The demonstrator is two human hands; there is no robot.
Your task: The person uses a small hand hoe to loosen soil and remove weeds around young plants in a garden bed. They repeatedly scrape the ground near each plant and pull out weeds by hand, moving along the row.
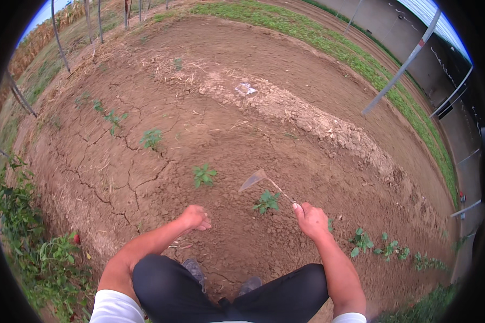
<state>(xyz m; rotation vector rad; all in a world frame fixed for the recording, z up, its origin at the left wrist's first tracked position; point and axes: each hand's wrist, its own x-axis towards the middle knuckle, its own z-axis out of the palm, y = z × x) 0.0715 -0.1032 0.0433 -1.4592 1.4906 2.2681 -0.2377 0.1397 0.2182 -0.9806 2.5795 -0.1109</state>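
Note:
My right hand (312, 220) grips the thin handle of a small hand hoe (281, 189). Its flat, tapered blade (252, 180) points left, just above or on the loose brown soil; which of the two I cannot tell. Below the blade, left of my right hand, grows a leafy green seedling (266, 202). My left hand (197, 218) hangs over the soil with its fingers curled, and nothing shows in it; its palm is hidden. Beyond that hand stands another seedling (204, 175).
More seedlings continue the row at far left (150, 138) and right (361, 242). Cracked soil (133, 177) lies left. A crumbly pale ridge (307, 117) runs beyond, with a white scrap (245, 89). Bushy plants (52, 262) crowd the left edge. A metal pole (404, 60) slants at right.

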